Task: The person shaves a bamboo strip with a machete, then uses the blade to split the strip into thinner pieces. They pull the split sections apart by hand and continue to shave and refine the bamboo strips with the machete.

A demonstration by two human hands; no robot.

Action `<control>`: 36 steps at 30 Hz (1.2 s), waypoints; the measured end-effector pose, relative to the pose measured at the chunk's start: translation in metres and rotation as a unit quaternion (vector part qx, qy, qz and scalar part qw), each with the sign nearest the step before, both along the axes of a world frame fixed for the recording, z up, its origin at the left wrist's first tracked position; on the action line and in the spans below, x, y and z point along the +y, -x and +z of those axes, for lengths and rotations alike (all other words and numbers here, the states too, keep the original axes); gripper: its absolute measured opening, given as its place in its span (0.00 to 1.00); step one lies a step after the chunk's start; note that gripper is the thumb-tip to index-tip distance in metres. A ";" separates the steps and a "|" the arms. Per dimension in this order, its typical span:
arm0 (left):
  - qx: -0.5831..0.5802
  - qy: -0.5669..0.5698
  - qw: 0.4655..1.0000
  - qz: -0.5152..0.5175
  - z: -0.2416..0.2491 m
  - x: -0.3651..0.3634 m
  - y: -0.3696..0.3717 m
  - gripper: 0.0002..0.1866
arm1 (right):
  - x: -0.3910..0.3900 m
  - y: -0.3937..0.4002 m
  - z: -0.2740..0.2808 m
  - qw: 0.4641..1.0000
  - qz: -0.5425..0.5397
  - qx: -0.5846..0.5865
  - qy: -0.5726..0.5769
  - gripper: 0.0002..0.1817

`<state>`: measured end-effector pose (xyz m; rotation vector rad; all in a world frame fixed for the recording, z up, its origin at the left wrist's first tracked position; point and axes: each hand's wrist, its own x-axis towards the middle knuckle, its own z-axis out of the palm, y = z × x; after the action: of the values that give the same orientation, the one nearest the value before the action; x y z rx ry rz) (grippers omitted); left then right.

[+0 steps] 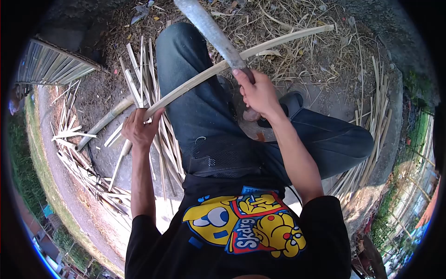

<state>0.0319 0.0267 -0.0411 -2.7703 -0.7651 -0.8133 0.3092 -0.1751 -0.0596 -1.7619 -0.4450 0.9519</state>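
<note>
My left hand [138, 128] is closed round the near end of a long, pale bamboo strip [195, 80]. The strip slants up to the right, passing over my thigh, its far end beyond my right hand. In my right hand [260, 95] is the dark handle of a machete [211, 32], my fingers wrapped round it. Its broad, worn metal blade points up and to the left and crosses over the strip near the handle. A thin curl of shaving [270, 53] shows beside the strip, just right of the blade.
Split bamboo strips [165, 149] lie in a pile by my left leg, with a round bamboo pole [109, 120] beside them. More strips [378, 107] lie at the far right. Shavings [288, 28] cover the ground ahead. A slatted bamboo panel [53, 65] stands at the upper left.
</note>
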 end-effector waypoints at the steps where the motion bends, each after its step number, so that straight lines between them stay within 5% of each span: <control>1: 0.000 -0.002 1.000 -0.006 0.000 0.002 0.001 0.26 | 0.003 0.011 -0.004 0.988 0.031 -0.152 -0.003 0.28; 5: -0.005 0.033 0.999 0.002 -0.008 0.010 0.038 0.26 | -0.007 -0.030 0.009 0.987 -0.139 0.051 -0.064 0.26; 9: -0.004 0.039 0.999 0.028 -0.015 0.013 0.051 0.25 | -0.042 -0.125 0.002 0.950 -0.305 0.029 -0.066 0.22; 15: -0.019 0.076 0.995 0.057 -0.025 0.010 0.065 0.26 | -0.032 -0.082 0.017 0.945 -0.292 0.074 -0.130 0.21; 19: -0.046 0.086 0.992 0.082 -0.027 -0.006 0.033 0.25 | -0.020 -0.029 0.024 0.996 -0.074 0.017 -0.047 0.25; 21: -0.041 0.078 0.994 0.069 -0.019 -0.003 0.013 0.24 | -0.012 0.002 0.022 0.987 0.084 -0.134 0.009 0.29; 23: -0.042 0.026 0.999 0.011 -0.011 0.004 0.006 0.24 | -0.008 0.009 0.033 0.978 0.123 -0.166 0.035 0.29; 28: -0.009 0.053 0.997 0.054 -0.014 0.008 0.043 0.25 | -0.016 -0.081 0.023 0.977 -0.210 -0.001 -0.033 0.24; 36: -0.010 0.099 0.991 0.084 -0.011 0.000 0.032 0.25 | -0.016 -0.059 0.021 0.962 -0.232 0.098 -0.109 0.21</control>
<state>0.0001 0.0264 -0.0524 -2.8174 -1.1232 -0.7733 0.3686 -0.1913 -0.0386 -1.4639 -0.0013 0.7009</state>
